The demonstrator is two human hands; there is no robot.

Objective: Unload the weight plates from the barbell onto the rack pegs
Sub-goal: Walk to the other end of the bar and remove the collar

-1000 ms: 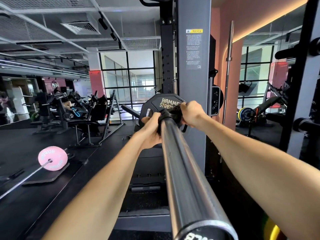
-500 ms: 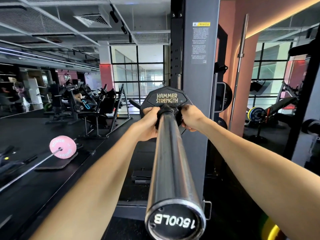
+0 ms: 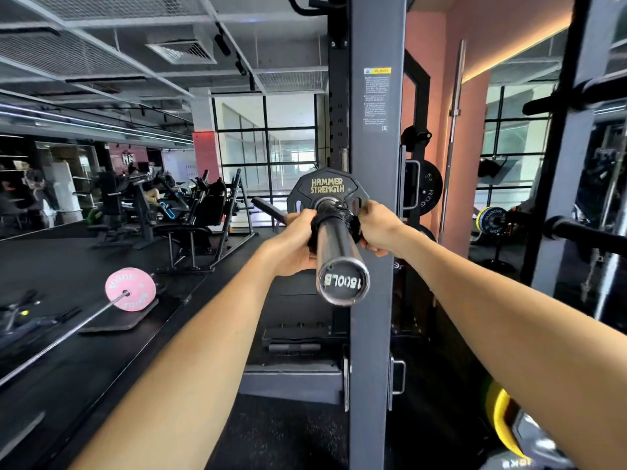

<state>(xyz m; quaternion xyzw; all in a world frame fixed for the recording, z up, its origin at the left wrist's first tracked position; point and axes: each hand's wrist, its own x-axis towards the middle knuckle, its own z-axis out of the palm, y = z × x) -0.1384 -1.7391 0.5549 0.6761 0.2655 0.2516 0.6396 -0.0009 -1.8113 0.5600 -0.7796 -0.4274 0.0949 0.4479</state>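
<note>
Both hands, left [image 3: 296, 244] and right [image 3: 379, 228], are gripping the black collar [image 3: 334, 222] on the steel sleeve [image 3: 339, 259]. A black twelve-sided plate [image 3: 320, 189], lettered HAMMER STRENGTH, is sitting just behind the collar.

Barbell sleeve [image 3: 341, 252]: projected toward the camera, in front of the rack upright [image 3: 377, 232]. Plate [image 3: 325, 191]: seated on the sleeve, behind the collar [image 3: 334, 221]. Collar: flanked by the left hand [image 3: 296, 239] and right hand [image 3: 379, 226]. Second barbell [image 3: 81, 320]: laid on the floor, far left. Stored plate [image 3: 425, 193]: hung behind the upright, to the right.
</note>
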